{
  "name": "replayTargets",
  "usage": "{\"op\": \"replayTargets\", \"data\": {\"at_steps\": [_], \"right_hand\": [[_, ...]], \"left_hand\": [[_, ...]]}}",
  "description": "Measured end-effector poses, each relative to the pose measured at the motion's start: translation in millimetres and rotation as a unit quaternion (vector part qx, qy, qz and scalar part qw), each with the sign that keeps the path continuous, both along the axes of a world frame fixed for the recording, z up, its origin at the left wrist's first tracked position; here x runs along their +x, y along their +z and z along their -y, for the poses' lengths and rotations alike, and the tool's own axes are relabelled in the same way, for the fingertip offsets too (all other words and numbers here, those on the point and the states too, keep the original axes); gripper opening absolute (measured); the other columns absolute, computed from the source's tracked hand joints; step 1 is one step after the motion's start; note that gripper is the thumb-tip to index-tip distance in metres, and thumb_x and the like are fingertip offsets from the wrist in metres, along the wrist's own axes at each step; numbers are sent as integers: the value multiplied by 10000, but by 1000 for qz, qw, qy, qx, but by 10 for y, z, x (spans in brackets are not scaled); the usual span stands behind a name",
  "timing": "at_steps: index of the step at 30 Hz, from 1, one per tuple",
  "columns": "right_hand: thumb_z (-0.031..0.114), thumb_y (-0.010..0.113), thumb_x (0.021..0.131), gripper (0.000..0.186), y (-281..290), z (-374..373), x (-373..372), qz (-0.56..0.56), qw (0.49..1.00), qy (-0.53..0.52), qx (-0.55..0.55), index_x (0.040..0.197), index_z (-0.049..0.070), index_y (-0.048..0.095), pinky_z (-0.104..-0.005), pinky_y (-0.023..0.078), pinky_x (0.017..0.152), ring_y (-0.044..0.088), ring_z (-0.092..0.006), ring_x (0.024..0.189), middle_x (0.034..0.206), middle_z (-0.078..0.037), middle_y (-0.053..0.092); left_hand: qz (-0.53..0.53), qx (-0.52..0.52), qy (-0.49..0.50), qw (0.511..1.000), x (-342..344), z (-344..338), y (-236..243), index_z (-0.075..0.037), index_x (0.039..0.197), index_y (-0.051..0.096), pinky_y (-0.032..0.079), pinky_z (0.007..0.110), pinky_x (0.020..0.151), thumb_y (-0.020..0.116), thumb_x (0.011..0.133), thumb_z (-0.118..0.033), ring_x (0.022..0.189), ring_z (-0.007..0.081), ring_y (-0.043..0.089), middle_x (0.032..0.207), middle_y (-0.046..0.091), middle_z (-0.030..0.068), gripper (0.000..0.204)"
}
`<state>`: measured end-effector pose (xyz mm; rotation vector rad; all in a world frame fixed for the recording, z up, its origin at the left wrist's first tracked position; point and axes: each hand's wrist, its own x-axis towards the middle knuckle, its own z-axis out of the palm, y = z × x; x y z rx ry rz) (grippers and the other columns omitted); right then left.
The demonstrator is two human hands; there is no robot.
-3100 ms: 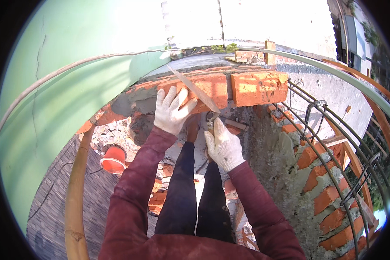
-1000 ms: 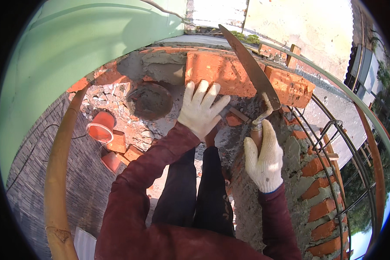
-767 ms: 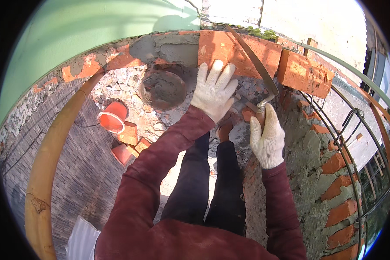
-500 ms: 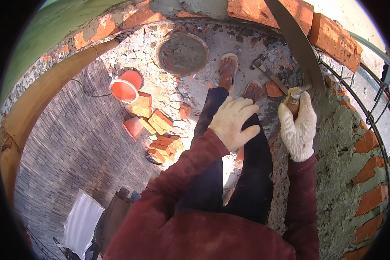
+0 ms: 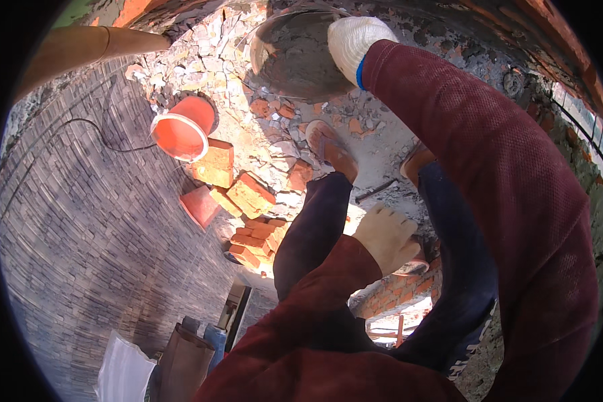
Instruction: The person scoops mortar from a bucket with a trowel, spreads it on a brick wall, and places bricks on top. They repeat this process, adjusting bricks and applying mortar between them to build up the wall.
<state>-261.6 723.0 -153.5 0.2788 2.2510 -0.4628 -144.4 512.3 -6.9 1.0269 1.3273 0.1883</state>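
My right hand (image 5: 360, 47), in a white knit glove, reaches forward to the right rim of a round basin (image 5: 256, 57). Grey wet mortar (image 5: 295, 57) fills the basin's inside. The fingers are curled; the trowel seen in this hand half a second ago is hidden behind the glove and sleeve. My left hand (image 5: 385, 238), gloved in cream, hangs between my knees with its fingers stretched out and nothing in it. A thin dark bar (image 5: 375, 192) lies on the ground just beyond it.
Left of my legs are an orange bucket (image 5: 181, 134) on its side, loose bricks (image 5: 250, 194) and a small brick pile (image 5: 256, 240). Broken rubble (image 5: 214, 53) covers the ground near the basin. A wooden pole (image 5: 80, 53) slants in at upper left.
My right hand has swung from the wall side forward and left to the basin, and the trowel blade has gone out of sight. My left hand has dropped off my knee; the view has tilted.
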Motion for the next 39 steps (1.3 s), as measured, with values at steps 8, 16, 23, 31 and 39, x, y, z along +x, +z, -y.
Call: {"op": "replayTargets", "data": {"at_steps": [8, 16, 23, 31, 39], "right_hand": [[192, 717, 904, 303, -565, 314, 105, 48, 945, 324, 16, 1158, 53, 809, -444, 634, 825, 779, -310, 1033, 1110, -139, 794], [104, 728, 853, 363, -107, 44, 169, -170, 966, 166, 103, 1129, -100, 608, -383, 626, 632, 785, -305, 868, 938, -198, 734], [149, 680, 890, 352, -394, -99, 36, -26, 983, 184, -9, 1180, -50, 707, -462, 621, 833, 760, -399, 1011, 1032, -244, 763], [102, 634, 898, 377, -69, -466, 639, -62, 990, 14, 129, 1220, -93, 617, -485, 619, 779, 763, -418, 935, 928, -270, 742], [83, 674, 869, 239, -777, -284, 1187, -112, 984, -72, -115, 1078, -17, 615, -517, 555, 814, 714, -451, 985, 924, -254, 708]], "left_hand": [[24, 159, 283, 946, -1458, 417, 367, -27, 1190, 746, 513, 463, 1049, 752, 890, -164, 1111, 384, 685, 1180, 728, 173, 330], [-167, 132, 543, 813, -3146, 999, -1600, 32, 1524, 486, 457, 308, 1056, 611, 1068, -386, 1254, 200, 580, 1393, 613, 130, 631], [220, 148, 536, 801, -3430, 579, -2780, 5, 1539, 498, 517, 331, 1019, 616, 1070, -443, 1240, 197, 603, 1377, 638, 112, 659], [-98, 309, 409, 853, -3144, 79, -2830, 3, 1381, 654, 486, 341, 1035, 587, 1092, -345, 1193, 214, 620, 1275, 700, 116, 458], [-236, 454, 311, 801, -2797, -83, -2770, -2, 1248, 680, 497, 392, 977, 585, 1063, -241, 1102, 257, 637, 1160, 695, 140, 317]]}}
